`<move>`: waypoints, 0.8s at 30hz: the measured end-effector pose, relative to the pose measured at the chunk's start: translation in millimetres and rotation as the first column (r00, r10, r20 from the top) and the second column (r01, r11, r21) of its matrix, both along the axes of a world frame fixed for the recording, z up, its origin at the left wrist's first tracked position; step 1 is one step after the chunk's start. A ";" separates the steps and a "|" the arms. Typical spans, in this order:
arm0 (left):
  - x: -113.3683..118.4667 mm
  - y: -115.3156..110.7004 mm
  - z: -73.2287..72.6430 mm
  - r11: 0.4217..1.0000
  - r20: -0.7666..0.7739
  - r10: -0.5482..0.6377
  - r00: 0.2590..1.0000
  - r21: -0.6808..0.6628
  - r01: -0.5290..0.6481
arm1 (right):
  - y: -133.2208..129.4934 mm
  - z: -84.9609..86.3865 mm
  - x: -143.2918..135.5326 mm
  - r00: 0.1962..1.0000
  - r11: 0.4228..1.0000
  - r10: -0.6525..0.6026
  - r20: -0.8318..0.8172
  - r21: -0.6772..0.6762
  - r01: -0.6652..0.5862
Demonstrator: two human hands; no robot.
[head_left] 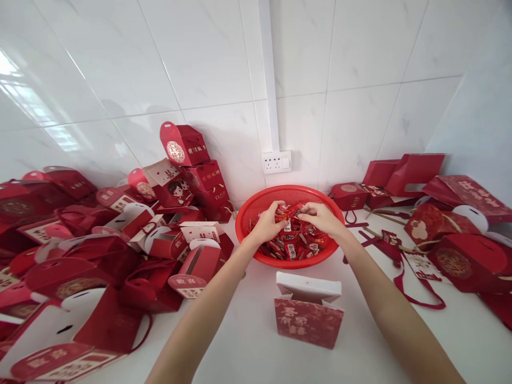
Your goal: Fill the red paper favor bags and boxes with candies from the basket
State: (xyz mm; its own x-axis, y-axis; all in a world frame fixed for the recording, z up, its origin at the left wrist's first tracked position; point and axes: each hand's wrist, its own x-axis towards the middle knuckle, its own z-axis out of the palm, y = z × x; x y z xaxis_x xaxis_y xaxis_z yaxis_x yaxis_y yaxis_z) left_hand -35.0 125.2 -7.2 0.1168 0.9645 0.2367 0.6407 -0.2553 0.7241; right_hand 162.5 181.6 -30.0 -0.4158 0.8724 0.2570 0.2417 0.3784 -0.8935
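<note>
A red plastic basket [245, 213] holds many small red-wrapped candies [291, 249]. Over its left half is my left hand [271, 221], thumb and fingers closed on a red-wrapped candy. My right hand [320, 217] is over the right half, its thumb and fingertips pinched at red wrapping; what exactly it holds is hard to make out. Nearer to me, between my forearms, an open red paper bag [308, 320] with a white inside and gold lettering stands upright on the white table [248, 341].
Many red gift boxes [100, 256] crowd the left side, with a stack [208, 184] against the tiled wall. More red boxes and bags [456, 261] lie at right, beside loose ribbons [420, 301]. A socket [277, 162] is on the wall behind the basket.
</note>
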 end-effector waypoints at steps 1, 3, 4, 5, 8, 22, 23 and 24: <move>-0.3 0.0 0.2 1.000 0.007 -0.003 1.000 0.002 0.003 | -0.5 0.2 0.4 1.000 1.000 0.012 -0.021 -0.025 -0.012; -0.7 0.3 0.1 1.000 0.022 -0.016 1.000 0.021 0.015 | -2.6 1.6 1.4 0.998 0.997 0.029 -0.053 -0.068 -0.033; -0.9 0.4 -0.3 0.999 0.031 -0.021 0.999 0.031 0.020 | -4.0 2.7 1.9 0.997 0.995 0.042 -0.068 -0.087 -0.047; -1.1 0.6 -0.8 0.999 0.045 -0.023 0.999 0.034 0.022 | -5.5 4.1 2.3 0.994 0.992 0.065 -0.086 -0.104 -0.073; -1.7 1.1 -2.5 0.999 0.096 -0.023 0.995 -0.023 0.026 | -9.6 8.4 3.1 0.976 0.974 0.163 -0.146 -0.137 -0.183; -3.9 10.6 -7.4 0.995 0.220 -0.103 0.970 0.037 0.097 | -12.5 16.5 4.3 0.952 0.969 0.074 -0.296 -0.205 -0.139; -3.4 10.7 -6.7 0.996 0.247 -0.089 0.965 0.035 0.083 | -13.4 17.5 4.3 0.951 0.965 0.074 -0.302 -0.218 -0.144; -3.0 10.7 -6.0 0.997 0.274 -0.080 0.958 0.031 0.074 | -14.4 18.6 4.4 0.949 0.961 0.071 -0.306 -0.233 -0.147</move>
State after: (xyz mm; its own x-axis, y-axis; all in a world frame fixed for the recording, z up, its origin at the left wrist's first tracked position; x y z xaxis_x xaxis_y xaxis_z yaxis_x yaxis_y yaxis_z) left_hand -38.1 135.8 -13.3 0.1185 0.9498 0.2897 0.3955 -0.3128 0.8636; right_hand 166.9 167.1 -11.4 -0.4518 0.8774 0.1615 -0.0743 0.1434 -0.9869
